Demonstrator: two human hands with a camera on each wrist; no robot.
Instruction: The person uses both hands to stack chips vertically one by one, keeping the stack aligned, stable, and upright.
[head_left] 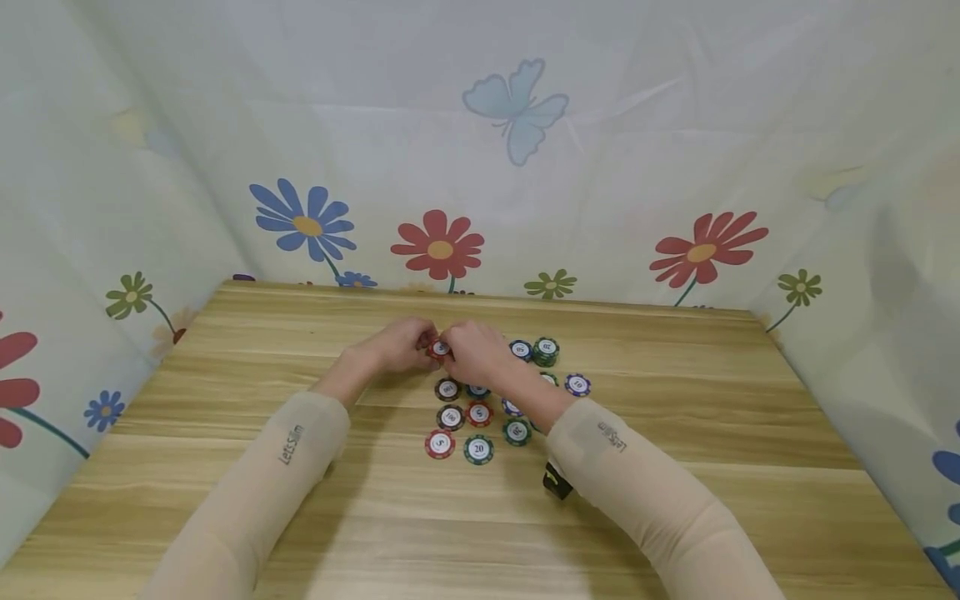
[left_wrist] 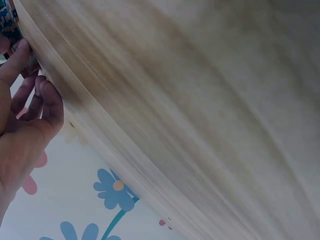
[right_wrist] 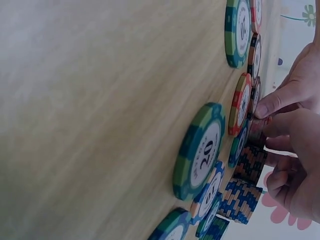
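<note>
Red chips (head_left: 439, 350), apparently stacked, partly hidden; your left hand (head_left: 405, 344) and right hand (head_left: 477, 354), fingers (right_wrist: 282, 123) clamped on them; uneven squeezing could spill them.

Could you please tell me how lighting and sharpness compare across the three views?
Head view: fairly even light, with soft shadows on the table near the sleeves; left wrist view: dimmer and tilted, the wood grain hazy toward the upper right, away from the left hand; right wrist view: also tilted and dim, yet the green 20 chip reads clearly.
</note>
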